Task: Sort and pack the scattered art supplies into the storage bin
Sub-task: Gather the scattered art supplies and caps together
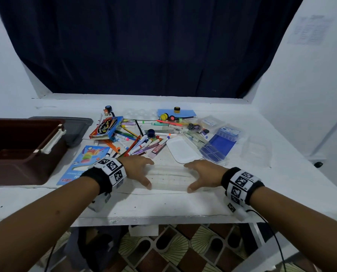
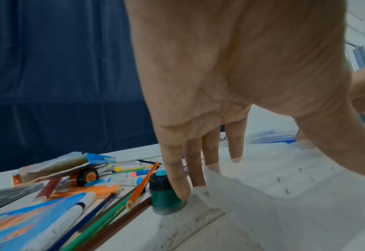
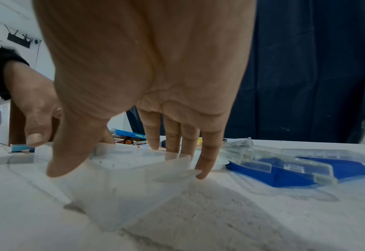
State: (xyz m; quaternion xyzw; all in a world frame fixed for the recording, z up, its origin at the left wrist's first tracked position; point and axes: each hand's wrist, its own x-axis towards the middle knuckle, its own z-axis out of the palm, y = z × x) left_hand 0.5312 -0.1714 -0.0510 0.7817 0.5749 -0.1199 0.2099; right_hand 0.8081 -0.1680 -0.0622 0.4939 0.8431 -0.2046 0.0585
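The brown storage bin [image 1: 16,150] runs off the head view's left edge; the wall notice [image 1: 309,30] is blurred beyond reading.

Lighting: even, cool, seemingly overhead — soft shadows on the white tabletop [image 1: 163,203]. Head view: sharp centrally, wide-angle bowing at edges. Wrist views: each palm fills the frame; foreground smeared, perhaps motion blur — dark curtain [image 2: 59,76] noisy.
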